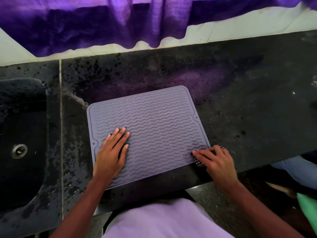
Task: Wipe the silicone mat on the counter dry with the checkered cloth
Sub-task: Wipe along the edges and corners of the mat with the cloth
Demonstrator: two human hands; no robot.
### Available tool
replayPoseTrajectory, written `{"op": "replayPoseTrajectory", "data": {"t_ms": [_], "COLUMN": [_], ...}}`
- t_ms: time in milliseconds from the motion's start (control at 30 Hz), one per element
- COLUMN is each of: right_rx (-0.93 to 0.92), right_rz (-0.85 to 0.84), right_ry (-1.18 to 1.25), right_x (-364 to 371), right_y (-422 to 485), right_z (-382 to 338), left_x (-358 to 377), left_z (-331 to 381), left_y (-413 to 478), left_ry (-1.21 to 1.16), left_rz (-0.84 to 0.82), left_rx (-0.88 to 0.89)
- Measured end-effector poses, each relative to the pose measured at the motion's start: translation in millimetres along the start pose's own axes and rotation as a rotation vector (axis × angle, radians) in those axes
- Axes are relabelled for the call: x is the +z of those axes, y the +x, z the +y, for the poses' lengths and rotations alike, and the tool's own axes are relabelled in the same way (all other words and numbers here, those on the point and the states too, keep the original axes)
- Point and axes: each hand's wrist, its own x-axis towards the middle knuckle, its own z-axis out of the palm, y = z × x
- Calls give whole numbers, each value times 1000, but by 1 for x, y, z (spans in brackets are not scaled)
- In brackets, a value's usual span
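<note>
Sink (25, 103) beside mat (154, 124) shows drain (19, 151); right hand (217, 163) grips checkered cloth (199, 163).

Pale lilac top (164, 220), bare forearms (80, 201)

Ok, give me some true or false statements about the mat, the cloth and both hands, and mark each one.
1. The left hand lies flat on the silicone mat. True.
2. The checkered cloth is spread over the middle of the mat. False: it is bunched under the right hand at the mat's near right corner.
3. A sink lies to the left of the mat. True.
4. The mat hangs down into the sink. False: it lies on the dark counter, apart from the sink.
5. A purple curtain hangs beyond the counter. True.
</note>
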Motion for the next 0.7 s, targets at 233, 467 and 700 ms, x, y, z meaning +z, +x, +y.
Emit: {"op": "replayPoseTrajectory", "data": {"t_ms": [233,467,700], "right_rx": [205,200,-263], "right_rz": [-90,20,-42], "right_ry": [-89,156,346], "right_x": [-15,-16,-11], "right_y": [-7,15,61], "right_z": [28,-46,-184], "left_x": [2,-9,-4], "left_z": [-2,-3,-24], "left_y": [-1,-18,-23], "left_ry": [-44,-240,-100], "left_rz": [17,87,33], "left_rx": [6,-121,97]}}
